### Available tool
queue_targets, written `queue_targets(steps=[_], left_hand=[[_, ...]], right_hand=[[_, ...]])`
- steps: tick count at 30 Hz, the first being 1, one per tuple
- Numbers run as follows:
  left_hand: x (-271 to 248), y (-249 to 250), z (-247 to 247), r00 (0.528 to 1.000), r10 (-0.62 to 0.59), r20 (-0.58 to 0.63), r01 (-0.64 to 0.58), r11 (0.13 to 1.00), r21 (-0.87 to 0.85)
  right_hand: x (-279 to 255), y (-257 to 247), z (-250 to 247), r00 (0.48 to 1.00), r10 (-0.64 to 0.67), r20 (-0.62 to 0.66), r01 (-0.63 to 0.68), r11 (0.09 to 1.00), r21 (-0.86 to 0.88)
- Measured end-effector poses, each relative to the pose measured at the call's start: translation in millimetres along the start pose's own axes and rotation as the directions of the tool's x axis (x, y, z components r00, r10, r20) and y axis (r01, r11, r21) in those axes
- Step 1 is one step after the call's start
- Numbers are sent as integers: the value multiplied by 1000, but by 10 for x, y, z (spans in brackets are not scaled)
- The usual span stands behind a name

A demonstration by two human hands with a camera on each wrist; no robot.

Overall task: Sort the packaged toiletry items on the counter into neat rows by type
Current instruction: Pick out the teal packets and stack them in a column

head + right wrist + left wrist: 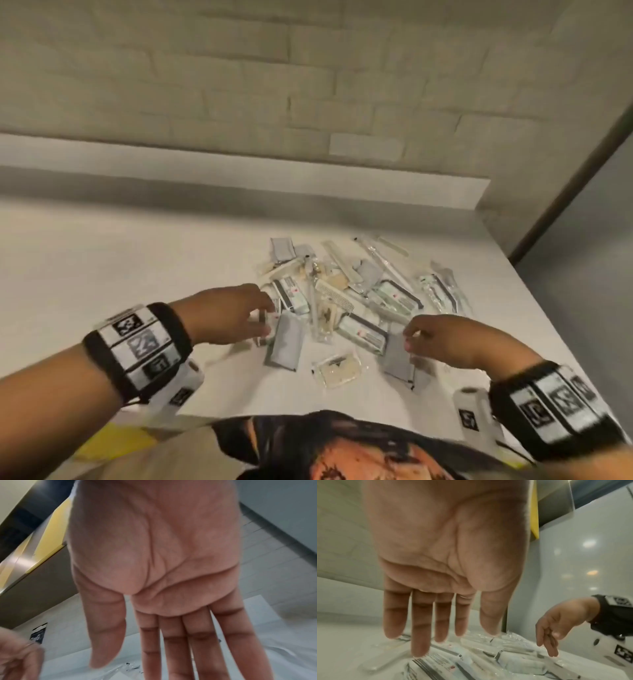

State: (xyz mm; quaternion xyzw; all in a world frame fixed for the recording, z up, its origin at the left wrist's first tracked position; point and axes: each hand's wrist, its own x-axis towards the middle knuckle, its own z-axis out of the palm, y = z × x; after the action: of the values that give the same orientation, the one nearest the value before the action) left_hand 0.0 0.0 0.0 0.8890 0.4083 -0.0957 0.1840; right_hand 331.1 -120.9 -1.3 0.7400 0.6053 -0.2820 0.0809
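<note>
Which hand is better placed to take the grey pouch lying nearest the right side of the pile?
Probably the right hand. Its open fingers hang just above that grey pouch, while the left hand reaches over packets at the pile's left edge, with another grey pouch beside it.

No legible text on anything

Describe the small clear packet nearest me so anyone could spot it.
Start at the pile of packets on the white counter. At its near edge, between both hands, lies a clear packet; unlike the grey pouches flanking it, it shows cream contents.
</note>
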Motion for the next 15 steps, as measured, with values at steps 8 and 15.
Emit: queue_targets(steps=[8, 15], left_hand=[[592, 113, 52, 999, 28, -38, -15, 954, 299], [830, 191, 37, 999, 19, -36, -2, 903, 429]], right_hand=[[309, -376, -8, 997, -36, -61, 26, 989, -148], [517, -622, 279, 980, -126, -156, 73, 949, -308]])
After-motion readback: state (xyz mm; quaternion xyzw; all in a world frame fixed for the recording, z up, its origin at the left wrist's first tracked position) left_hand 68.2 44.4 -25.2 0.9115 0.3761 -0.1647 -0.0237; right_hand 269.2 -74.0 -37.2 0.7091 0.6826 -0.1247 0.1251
